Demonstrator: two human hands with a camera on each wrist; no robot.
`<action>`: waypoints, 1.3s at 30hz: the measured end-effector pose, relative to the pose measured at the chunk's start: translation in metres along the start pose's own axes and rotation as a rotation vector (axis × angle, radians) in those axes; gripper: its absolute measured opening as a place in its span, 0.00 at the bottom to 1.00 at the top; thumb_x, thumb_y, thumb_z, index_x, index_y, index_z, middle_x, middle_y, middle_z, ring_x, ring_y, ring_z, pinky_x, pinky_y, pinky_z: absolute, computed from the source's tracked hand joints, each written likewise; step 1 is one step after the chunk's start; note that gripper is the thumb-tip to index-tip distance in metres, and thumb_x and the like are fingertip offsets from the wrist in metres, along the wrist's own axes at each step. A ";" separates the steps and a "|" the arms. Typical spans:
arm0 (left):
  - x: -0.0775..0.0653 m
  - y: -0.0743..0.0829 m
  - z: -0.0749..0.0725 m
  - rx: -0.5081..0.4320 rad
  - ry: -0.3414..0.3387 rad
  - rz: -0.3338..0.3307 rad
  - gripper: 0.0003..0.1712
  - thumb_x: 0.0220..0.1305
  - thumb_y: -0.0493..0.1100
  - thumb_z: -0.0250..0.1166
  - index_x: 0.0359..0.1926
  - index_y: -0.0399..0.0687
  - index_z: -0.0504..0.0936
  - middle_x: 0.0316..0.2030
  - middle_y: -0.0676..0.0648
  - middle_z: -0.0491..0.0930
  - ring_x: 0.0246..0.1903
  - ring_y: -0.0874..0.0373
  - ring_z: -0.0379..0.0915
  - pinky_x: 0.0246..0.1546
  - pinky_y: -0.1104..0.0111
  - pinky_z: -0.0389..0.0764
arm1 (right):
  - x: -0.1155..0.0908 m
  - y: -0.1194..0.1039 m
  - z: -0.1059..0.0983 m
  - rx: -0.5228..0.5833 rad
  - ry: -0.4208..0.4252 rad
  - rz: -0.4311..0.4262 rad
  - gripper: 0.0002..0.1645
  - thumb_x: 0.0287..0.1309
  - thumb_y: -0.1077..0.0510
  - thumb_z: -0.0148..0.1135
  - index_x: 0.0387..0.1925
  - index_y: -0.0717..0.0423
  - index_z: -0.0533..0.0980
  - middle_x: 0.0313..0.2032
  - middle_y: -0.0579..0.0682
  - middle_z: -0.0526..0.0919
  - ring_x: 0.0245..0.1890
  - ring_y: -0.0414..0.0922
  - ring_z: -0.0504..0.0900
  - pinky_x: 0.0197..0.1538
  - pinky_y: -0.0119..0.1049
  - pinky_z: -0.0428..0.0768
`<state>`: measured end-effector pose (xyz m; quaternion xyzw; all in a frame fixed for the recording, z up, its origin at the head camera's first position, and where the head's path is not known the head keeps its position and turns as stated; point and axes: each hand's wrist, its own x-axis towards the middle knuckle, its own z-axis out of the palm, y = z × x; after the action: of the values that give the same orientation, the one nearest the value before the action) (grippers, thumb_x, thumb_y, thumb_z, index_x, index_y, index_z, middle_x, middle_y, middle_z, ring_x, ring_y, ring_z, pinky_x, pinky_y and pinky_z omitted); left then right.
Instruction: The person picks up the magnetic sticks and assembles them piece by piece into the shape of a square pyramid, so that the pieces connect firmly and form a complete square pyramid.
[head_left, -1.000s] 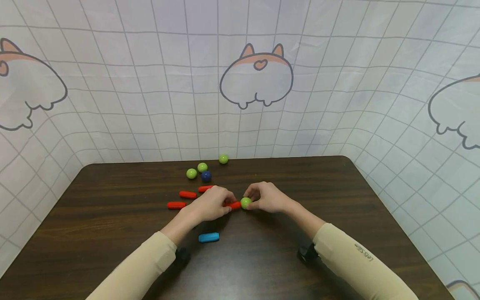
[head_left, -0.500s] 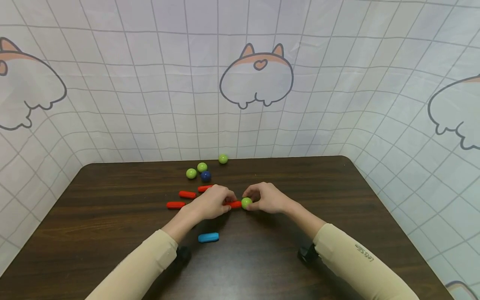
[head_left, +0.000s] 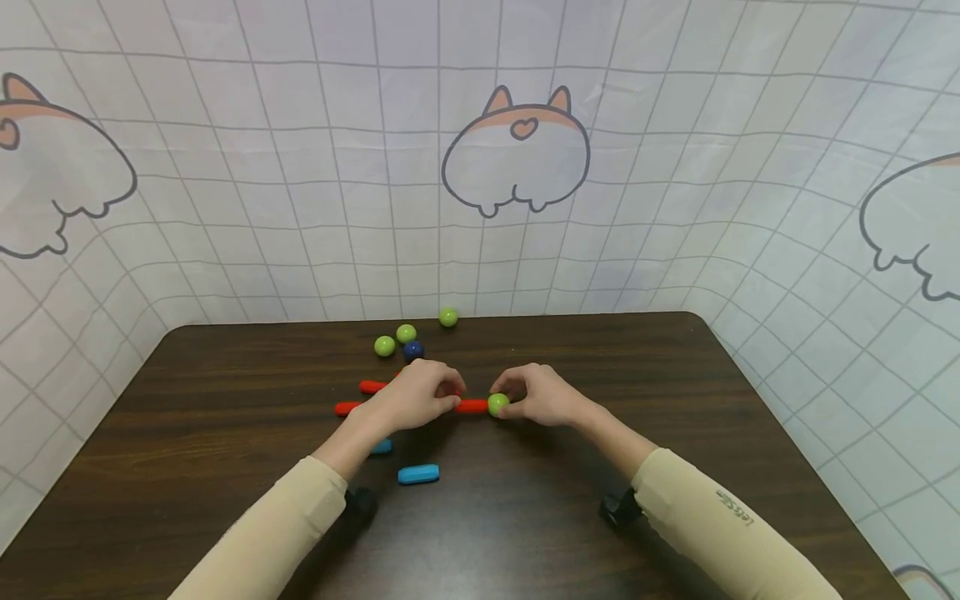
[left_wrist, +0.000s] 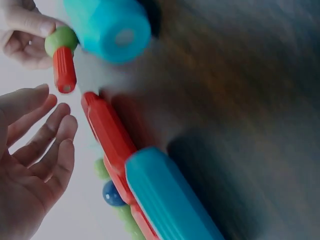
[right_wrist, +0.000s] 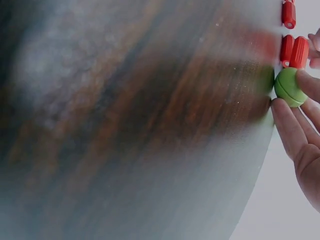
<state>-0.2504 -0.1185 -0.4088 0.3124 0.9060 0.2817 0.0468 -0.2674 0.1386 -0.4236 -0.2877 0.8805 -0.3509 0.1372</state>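
Ball [head_left: 498, 405], green, pinched in right hand [head_left: 540, 395] at its nine o'clock. Red stick [head_left: 472, 407] touching ball's nine o'clock side. Left hand [head_left: 417, 395] beside stick, fingers loosely apart. Blue stick [head_left: 418, 474] on desk [head_left: 600, 358], eight o'clock from ball.

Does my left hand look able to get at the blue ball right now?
Probably yes: your left hand looks empty, the blue ball is just beyond it, and the two nearest green balls sit left and behind, not between.
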 end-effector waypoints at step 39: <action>-0.016 -0.081 -0.044 -0.114 0.388 -0.442 0.15 0.70 0.37 0.66 0.54 0.34 0.80 0.53 0.32 0.79 0.54 0.37 0.75 0.56 0.46 0.75 | -0.009 0.007 -0.005 -0.026 0.020 0.018 0.16 0.61 0.57 0.74 0.50 0.53 0.83 0.43 0.43 0.87 0.48 0.47 0.84 0.53 0.47 0.80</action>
<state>-0.2931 -0.2010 -0.4171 0.0448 0.9269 0.3694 -0.0495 -0.2653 0.1510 -0.4243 -0.2781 0.8887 -0.3413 0.1279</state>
